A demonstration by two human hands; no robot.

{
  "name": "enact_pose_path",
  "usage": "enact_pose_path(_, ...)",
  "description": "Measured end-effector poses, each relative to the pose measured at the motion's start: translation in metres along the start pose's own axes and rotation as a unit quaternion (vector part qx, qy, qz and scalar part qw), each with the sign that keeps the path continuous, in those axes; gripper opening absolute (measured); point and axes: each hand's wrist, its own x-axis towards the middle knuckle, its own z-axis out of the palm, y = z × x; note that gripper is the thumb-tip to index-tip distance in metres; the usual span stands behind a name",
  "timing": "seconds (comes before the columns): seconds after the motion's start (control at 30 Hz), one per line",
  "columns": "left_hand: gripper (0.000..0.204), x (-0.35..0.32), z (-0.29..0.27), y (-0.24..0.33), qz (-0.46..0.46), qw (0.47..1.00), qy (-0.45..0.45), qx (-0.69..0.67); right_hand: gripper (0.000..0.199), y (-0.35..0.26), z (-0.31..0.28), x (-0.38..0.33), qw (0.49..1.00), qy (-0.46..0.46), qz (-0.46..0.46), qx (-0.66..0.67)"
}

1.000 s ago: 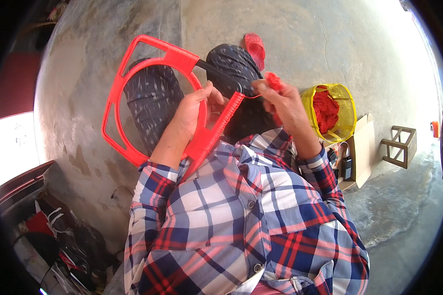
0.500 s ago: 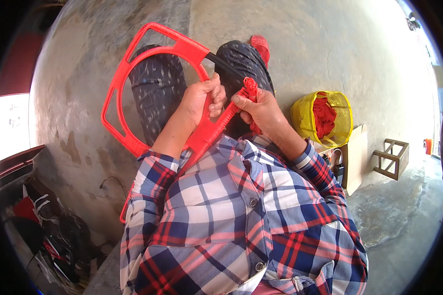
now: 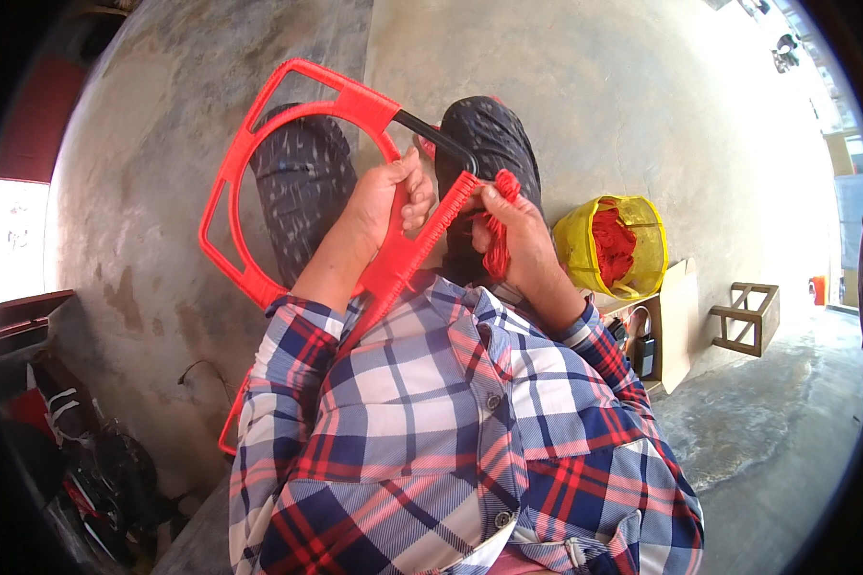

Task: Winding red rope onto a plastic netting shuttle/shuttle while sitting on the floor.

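Holding over the lap a flat, red, cord-wrapped frame (image 3: 393, 271) with a round opening, side slots and a bare black bar (image 3: 431, 131) bending at one corner. Gripping the ring's side in the closed left hand (image 3: 388, 199); pinching a looped red cord bundle (image 3: 496, 247) in the right hand (image 3: 520, 230). Unlike half a second ago, exposing the black bar's bend and dangling the bundle lower. Showing, farther right, a yellow mesh basket (image 3: 568, 251).

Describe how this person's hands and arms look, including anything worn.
The left hand and right hand are bare, with no gloves or watch visible. The left sleeve and right sleeve are plaid in navy, white and red, both ending short of the hands.
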Motion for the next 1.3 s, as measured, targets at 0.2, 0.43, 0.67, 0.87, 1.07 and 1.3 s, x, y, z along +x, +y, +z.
enact_pose_path(0.2, 0.039, 0.003, 0.002, -0.003, 0.01, 1.0, -0.002, 0.016, 0.019, -0.004, -0.002, 0.02, 0.999, 0.006, -0.045, 0.001)
enact_pose_path(0.43, 0.042, 0.001, 0.006, -0.007, 0.026, 0.999, -0.037, 0.004, 0.017, 0.0, -0.005, 0.021, 0.998, 0.03, -0.056, -0.013)
enact_pose_path(0.67, 0.043, 0.001, 0.005, -0.007, -0.017, 0.997, -0.071, -0.018, 0.017, 0.003, 0.0, 0.017, 0.995, 0.052, -0.073, -0.037)
enact_pose_path(0.87, 0.037, 0.004, 0.006, -0.008, -0.018, 0.998, -0.06, 0.022, 0.017, 0.004, -0.005, 0.018, 0.997, 0.039, -0.05, -0.046)
enact_pose_path(1.07, 0.035, 0.006, 0.007, -0.005, -0.039, 0.998, -0.038, 0.034, 0.016, 0.004, 0.001, 0.014, 0.989, 0.053, -0.069, -0.118)
enact_pose_path(1.3, 0.039, 0.001, 0.022, 0.0, -0.011, 0.998, 0.026, 0.058, 0.013, 0.005, 0.001, 0.009, 0.992, 0.057, -0.084, -0.076)
